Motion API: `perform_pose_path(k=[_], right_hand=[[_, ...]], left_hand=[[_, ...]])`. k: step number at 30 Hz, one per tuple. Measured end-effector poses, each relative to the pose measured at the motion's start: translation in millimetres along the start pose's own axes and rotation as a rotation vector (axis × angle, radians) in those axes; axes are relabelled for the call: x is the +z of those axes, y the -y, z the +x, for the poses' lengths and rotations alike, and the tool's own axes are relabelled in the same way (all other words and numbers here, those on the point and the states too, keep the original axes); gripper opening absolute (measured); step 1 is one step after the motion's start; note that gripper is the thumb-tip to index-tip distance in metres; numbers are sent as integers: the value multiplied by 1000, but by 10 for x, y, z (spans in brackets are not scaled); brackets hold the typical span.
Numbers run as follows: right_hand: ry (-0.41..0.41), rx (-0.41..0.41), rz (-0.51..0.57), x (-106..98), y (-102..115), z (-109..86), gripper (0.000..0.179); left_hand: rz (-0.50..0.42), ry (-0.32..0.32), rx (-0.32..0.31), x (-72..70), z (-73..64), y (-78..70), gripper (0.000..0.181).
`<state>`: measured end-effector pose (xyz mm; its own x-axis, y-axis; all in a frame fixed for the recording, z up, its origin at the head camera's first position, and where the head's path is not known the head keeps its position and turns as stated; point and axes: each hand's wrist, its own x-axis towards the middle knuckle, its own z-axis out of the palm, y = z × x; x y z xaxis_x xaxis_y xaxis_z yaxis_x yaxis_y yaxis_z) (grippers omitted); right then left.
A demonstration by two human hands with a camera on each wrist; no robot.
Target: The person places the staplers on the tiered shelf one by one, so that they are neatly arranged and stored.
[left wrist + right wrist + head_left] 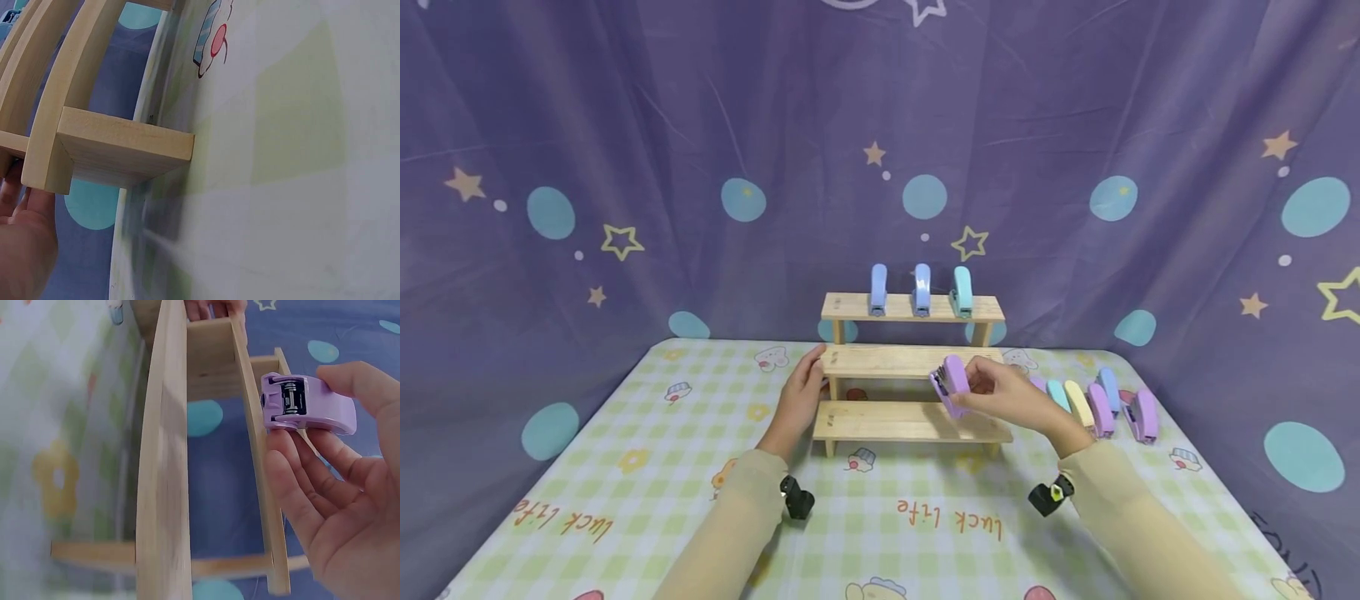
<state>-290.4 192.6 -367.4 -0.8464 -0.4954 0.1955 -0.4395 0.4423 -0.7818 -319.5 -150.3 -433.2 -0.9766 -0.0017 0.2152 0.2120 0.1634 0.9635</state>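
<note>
A purple stapler is pinched between the thumb and fingers of my right hand, in front of the middle tier of a wooden three-tier display shelf. In the right wrist view the stapler shows its dark metal inside, with the fingers beneath it. My left hand holds the left end of the shelf's middle board; the left wrist view shows its fingers behind the wood. On the top tier two blue staplers and a teal stapler stand upright in a row.
To the right of the shelf, several staplers rest on the table: teal, yellow, purple and blue. A green checked cloth covers the table. A purple patterned curtain hangs behind.
</note>
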Motion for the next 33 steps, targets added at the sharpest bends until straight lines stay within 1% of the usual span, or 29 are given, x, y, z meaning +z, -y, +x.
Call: perform_pose_path(k=[3,8,11,17,22,28,30,33], right_hand=[[-9,-5,24,76,38,92,15],[-18,-7,63,187,142,236,22],[-18,-7,68,257,200,322,26],[-26,-5,65,422,280,504,29],[-51,-3,86,565,321,648,28],[-100,-29,97,702,397,809,27],[-113,-33,100,746,422,853,27],[-132,-21,92,807,439,913,28]], left_hand=[[-2,1,1,5,-2,1,46],[-15,1,6,11,-3,6,46],[-20,4,12,18,0,8,46],[0,-3,0,20,0,-4,45],[5,-5,-4,14,-3,-1,46],[4,1,-1,14,5,-6,47],[-5,13,-17,7,-30,-87,47],[-10,32,-20,-2,-109,-251,47]])
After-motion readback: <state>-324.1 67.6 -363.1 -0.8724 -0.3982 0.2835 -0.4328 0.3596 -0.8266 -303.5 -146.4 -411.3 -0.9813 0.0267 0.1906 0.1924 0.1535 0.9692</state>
